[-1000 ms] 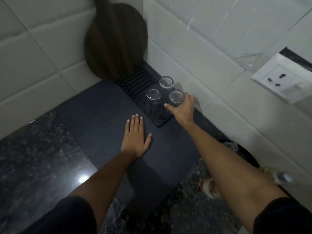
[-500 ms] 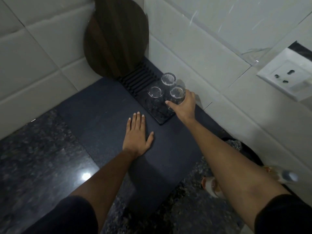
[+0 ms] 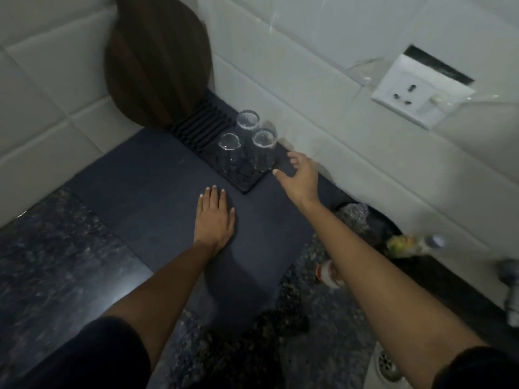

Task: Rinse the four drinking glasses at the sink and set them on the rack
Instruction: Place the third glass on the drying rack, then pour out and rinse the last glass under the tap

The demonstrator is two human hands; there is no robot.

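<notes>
Three clear drinking glasses stand upside down on the black ribbed rack (image 3: 196, 130) in the corner: a back glass (image 3: 247, 122), a left glass (image 3: 229, 151) and a right glass (image 3: 264, 150). My right hand (image 3: 299, 178) hovers just right of the right glass with fingers spread, apart from it and holding nothing. My left hand (image 3: 214, 217) lies flat, palm down, on the dark mat (image 3: 146, 197) in front of the rack. A fourth clear glass (image 3: 354, 217) sits at the right by the wall.
A dark wooden board (image 3: 157, 57) leans in the corner behind the rack. A wall socket (image 3: 415, 94) is at upper right. A small bottle (image 3: 412, 244), a white cup (image 3: 327, 272), a tap part (image 3: 512, 290) and the sink drain (image 3: 389, 364) lie at the right.
My right hand let go of the right glass, now standing on the rack, and drew back to the right with fingers open. My left hand stayed flat on the mat.
</notes>
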